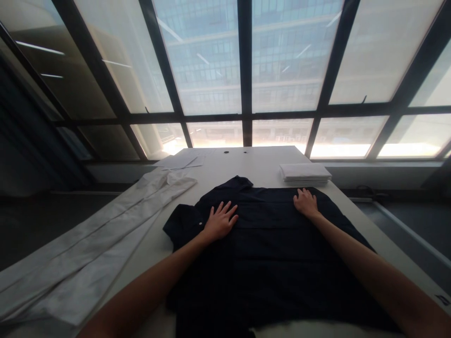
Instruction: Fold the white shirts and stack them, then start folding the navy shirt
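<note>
A dark navy shirt (268, 253) lies spread out on the white table (214, 166). One of its sleeves is folded over at the left, where a small white button shows near the cuff. My left hand (221, 221) rests flat on the left part of the cloth with its fingers spread. At the shirt's far right edge lies my right hand (306, 203), palm down, its fingers slightly bent and apart on the fabric. Neither hand visibly grips the cloth.
White fabric (105, 234) is draped lengthwise along the table's left side. Sheets of paper (179, 161) lie at the back left. A stack of folded white cloth (305, 173) sits at the back right. Large windows (282, 61) stand beyond the table.
</note>
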`<move>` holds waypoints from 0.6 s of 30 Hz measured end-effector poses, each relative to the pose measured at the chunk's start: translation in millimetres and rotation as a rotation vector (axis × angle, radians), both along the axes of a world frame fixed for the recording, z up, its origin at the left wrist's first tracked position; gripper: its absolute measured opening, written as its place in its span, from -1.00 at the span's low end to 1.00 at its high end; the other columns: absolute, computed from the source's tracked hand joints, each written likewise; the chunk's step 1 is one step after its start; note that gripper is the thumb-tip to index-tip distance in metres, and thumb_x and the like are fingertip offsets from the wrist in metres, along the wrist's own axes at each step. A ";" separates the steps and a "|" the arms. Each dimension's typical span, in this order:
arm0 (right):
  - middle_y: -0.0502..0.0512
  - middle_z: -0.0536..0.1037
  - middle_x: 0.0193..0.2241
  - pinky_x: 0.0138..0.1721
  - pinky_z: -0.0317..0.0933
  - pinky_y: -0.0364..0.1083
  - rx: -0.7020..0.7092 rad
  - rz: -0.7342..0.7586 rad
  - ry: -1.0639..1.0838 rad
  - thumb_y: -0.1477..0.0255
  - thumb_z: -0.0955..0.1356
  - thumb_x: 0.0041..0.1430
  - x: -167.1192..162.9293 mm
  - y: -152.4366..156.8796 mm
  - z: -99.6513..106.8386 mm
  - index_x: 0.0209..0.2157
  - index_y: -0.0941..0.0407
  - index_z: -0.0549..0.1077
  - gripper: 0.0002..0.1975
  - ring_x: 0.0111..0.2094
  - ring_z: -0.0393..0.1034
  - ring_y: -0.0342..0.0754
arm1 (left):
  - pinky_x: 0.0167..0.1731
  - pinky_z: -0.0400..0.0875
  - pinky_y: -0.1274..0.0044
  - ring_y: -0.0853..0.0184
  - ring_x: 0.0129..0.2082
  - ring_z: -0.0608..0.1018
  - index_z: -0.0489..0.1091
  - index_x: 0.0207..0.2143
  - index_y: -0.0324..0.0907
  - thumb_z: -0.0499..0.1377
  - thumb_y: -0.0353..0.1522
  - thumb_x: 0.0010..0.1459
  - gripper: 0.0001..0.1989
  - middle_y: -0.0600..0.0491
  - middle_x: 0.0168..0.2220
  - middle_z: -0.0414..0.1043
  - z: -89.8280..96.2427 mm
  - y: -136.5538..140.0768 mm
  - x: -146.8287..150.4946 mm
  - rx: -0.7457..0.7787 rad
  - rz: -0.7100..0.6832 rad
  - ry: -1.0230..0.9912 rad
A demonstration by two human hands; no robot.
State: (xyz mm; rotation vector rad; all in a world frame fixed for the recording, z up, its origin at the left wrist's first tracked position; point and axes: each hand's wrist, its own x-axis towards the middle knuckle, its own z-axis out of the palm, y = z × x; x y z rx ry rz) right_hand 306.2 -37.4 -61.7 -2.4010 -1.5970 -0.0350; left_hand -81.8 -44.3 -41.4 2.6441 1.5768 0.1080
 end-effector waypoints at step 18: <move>0.25 -0.02 0.45 0.39 -0.32 0.20 -0.050 0.514 0.105 0.09 0.10 0.43 -154.7 -74.6 3.2 0.42 0.13 0.13 -0.33 0.46 -0.24 0.14 | 0.33 -0.13 -0.05 -0.06 0.46 -0.08 0.05 0.43 0.07 -0.16 0.01 0.43 -0.38 0.06 0.48 -0.13 -2.3 7.4 -0.5 0.020 -0.011 0.005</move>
